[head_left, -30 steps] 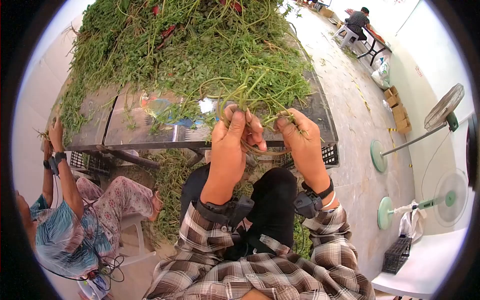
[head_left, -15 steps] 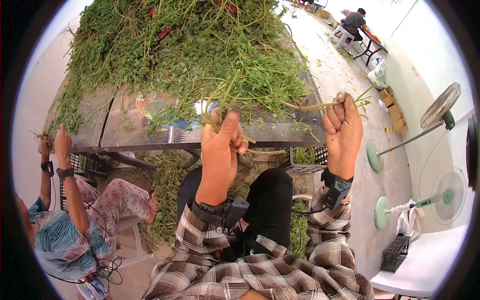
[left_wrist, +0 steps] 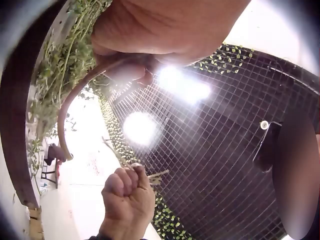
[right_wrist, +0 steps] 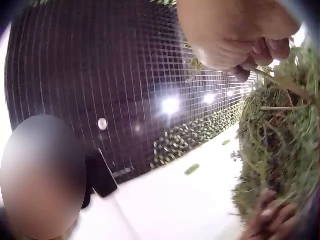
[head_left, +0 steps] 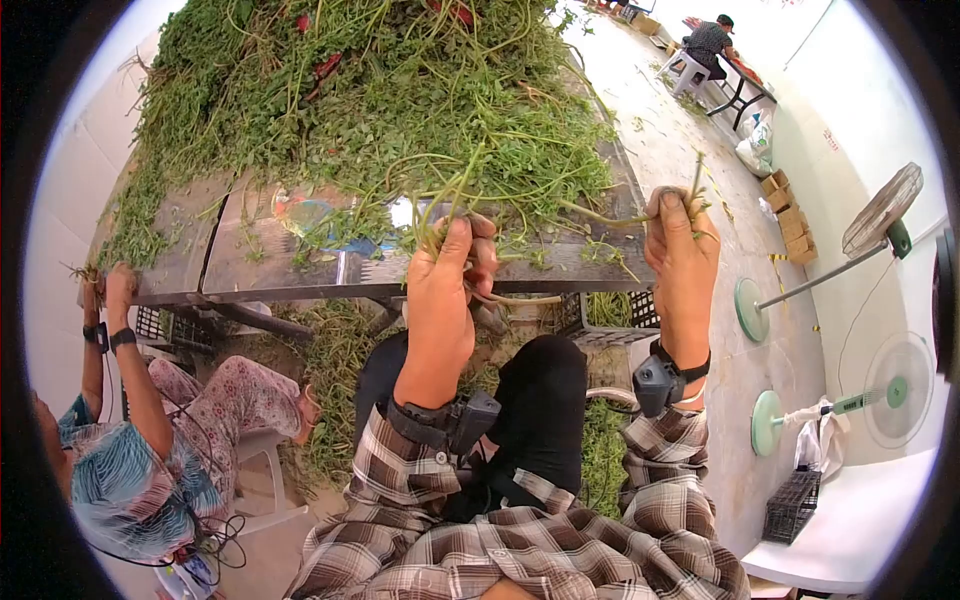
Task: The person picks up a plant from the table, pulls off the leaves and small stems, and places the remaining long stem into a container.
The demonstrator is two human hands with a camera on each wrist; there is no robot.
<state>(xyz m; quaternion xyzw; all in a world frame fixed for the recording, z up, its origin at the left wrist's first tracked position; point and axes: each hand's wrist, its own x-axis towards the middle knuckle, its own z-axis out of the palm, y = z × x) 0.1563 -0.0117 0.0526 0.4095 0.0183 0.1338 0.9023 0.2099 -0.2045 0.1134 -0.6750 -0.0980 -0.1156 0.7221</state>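
In the head view the left hand grips a small bunch of green stems at the table's front edge; a brownish stem sticks out below it. The right hand, past the table's right corner, pinches a thin stem that points left toward the leafy heap. The two hands are apart. The left wrist view has the left hand close up with a curved brown stem, and the right hand beyond. In the right wrist view the right hand holds a stem.
Black crates and more greens lie under the table. Another person sits at the left with hands at the table edge. Two fans and cartons stand at the right; a further person sits far back.
The right hand has moved away from the left hand to the right, a stem in its fingers, then turned slightly. The left hand has shifted slightly left, still gripping its bunch.
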